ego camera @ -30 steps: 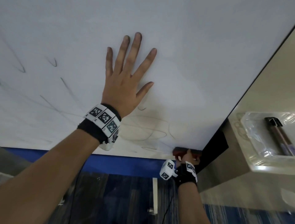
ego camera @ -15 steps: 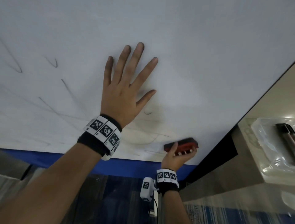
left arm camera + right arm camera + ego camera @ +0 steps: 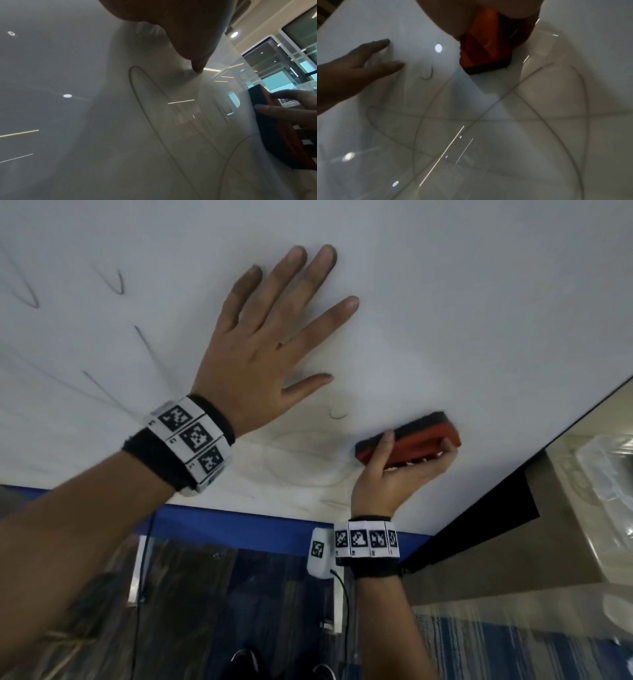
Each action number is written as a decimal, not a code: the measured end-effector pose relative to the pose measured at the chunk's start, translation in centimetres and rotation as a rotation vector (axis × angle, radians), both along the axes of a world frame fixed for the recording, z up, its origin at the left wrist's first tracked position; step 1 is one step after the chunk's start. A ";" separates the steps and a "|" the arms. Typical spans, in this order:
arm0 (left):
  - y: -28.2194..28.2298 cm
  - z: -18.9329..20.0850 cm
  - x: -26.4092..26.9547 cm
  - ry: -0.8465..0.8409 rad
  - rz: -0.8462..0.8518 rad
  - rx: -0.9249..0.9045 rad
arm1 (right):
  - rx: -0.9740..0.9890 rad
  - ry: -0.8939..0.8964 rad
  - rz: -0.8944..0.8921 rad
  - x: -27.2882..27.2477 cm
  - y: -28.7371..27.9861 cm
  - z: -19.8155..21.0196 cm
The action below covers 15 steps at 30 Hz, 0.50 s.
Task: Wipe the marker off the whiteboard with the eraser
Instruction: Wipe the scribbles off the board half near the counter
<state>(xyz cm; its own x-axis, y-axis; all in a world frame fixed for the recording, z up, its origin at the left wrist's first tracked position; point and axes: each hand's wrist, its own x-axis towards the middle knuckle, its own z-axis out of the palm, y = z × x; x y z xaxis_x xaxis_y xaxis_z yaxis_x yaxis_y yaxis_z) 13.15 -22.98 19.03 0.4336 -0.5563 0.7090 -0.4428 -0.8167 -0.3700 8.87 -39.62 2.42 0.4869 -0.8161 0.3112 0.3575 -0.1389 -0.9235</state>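
Your right hand [image 3: 394,474] grips the eraser [image 3: 411,440], thumb along its left end and fingers curled over the far side, pressing the dark felt face against the whiteboard [image 3: 445,302]. The eraser has a red-orange body with a black pad, and it sits low on the board, toward the lower right corner. Your left hand [image 3: 260,350] lies flat on the board up and to the left of it, fingers straight and spread, holding nothing; the fingertips look smudged dark.

Off to the right, beyond the board, a clear plastic tray [image 3: 603,474] rests on a beige ledge [image 3: 513,559]; its contents cannot be made out from here.

The marker [image 3: 308,470] that remains is faint: thin looping ovals run between your two wrists and just left of the eraser, a small dark hook sits between your left thumb and the eraser, and several grey strokes and V shapes lie farther left. The right wrist view shows those loops crossing below the eraser's leading edge.

The board's dark right edge [image 3: 548,429] runs diagonally close to the eraser's right end, and the blue bottom rail [image 3: 239,525] lies just under your right wrist. Above and to the left the white surface stretches wide.
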 end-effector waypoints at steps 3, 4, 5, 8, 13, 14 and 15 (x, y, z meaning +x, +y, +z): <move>0.0 -0.4 -0.1 0.015 0.002 -0.012 | 0.019 0.059 -0.059 -0.3 -0.2 -2.9; -0.2 -0.5 -0.2 0.016 0.017 -0.021 | 0.090 0.083 -0.062 -0.6 0.0 -4.9; -0.3 -0.7 -0.4 0.020 0.029 -0.028 | 0.179 0.125 -0.062 -1.1 0.2 -6.6; -0.5 -1.2 -0.5 0.026 0.021 -0.052 | 0.534 0.299 -0.155 -0.9 0.5 -13.8; -0.6 -1.3 -0.8 0.042 0.058 -0.057 | 1.080 0.539 -0.052 0.0 -1.2 -19.1; -0.6 -1.3 -0.9 0.051 0.064 -0.059 | 1.136 0.488 -0.068 0.1 -1.1 -16.7; -0.7 -1.4 -1.1 0.060 0.072 -0.060 | 1.112 0.369 -0.106 -0.2 -0.7 -13.4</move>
<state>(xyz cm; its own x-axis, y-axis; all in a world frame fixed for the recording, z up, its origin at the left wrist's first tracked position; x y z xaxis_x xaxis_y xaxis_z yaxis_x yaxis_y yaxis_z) 12.09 -23.66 17.66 0.5136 -0.4793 0.7117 -0.4018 -0.8672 -0.2941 8.68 -40.27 -11.00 0.3119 -0.5919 -0.7432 0.0779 0.7955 -0.6009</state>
